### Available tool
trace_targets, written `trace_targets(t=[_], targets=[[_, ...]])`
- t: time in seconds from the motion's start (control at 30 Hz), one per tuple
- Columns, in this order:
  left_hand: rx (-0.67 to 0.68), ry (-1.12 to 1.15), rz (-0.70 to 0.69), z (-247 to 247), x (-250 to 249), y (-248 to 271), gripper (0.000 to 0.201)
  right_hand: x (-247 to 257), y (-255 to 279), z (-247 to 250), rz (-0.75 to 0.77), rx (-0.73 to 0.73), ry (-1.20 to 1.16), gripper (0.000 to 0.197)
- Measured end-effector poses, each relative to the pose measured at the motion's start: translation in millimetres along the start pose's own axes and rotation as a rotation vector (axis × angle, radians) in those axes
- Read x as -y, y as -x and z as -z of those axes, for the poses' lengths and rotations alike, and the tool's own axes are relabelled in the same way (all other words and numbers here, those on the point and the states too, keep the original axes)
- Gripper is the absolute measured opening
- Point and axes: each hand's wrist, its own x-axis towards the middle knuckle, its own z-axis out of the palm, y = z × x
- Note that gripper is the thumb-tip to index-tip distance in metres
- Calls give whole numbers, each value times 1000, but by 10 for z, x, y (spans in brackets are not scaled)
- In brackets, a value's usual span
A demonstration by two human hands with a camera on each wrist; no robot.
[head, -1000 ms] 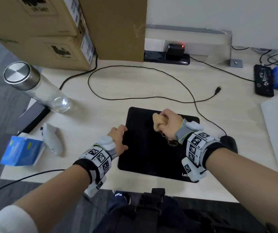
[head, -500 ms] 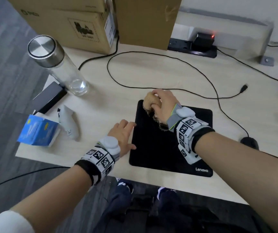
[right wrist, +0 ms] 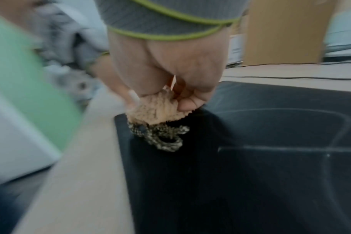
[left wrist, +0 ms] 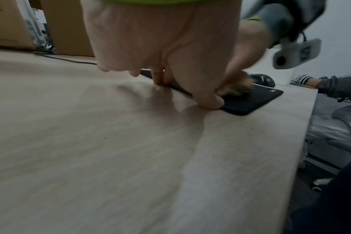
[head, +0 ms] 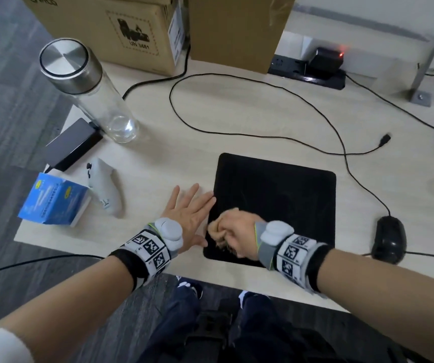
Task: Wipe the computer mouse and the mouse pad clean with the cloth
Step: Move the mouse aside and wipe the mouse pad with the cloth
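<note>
A black mouse pad [head: 276, 195] [right wrist: 250, 158] [left wrist: 250, 101] lies flat on the pale wooden desk [head: 236, 113]. My right hand [head: 232, 231] [right wrist: 170, 82] grips a bunched tan cloth [head: 217, 227] [right wrist: 156, 110] [left wrist: 238, 85] and presses it on the pad's near left corner. My left hand [head: 187, 208] [left wrist: 170, 63] lies flat with straight fingers on the desk, its fingertips and thumb touching the pad's left edge. The black wired mouse [head: 388, 242] [left wrist: 261, 80] sits on the desk to the right of the pad, untouched.
A glass bottle with a steel cap [head: 87, 87], a dark phone [head: 73, 145], a white controller [head: 104, 187] and a blue box [head: 53, 203] stand at the left. Cardboard boxes [head: 158, 30] and a power strip [head: 312, 69] line the back. A black cable [head: 236, 132] loops behind the pad.
My right hand has dragged the cloth from the pad's far left part down to its near left corner. My left hand stayed at the pad's left edge, its fingers now spread flatter.
</note>
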Motion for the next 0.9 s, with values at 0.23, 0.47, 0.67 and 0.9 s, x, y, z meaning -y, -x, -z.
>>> trace_targets(t=[0.23, 0.47, 0.67, 0.9], targets=[[32, -47, 0, 96, 25, -104, 92, -254, -444, 553, -211, -239, -52, 21], [86, -77, -15, 176, 21, -145, 97, -562, -479, 749, -517, -416, -646, 17], [54, -87, -20, 267, 63, -158, 99, -711, -326, 732, -602, -496, -426, 22], [63, -138, -45, 142, -8, -119, 118, -519, -289, 470, -191, -202, 322, 62]])
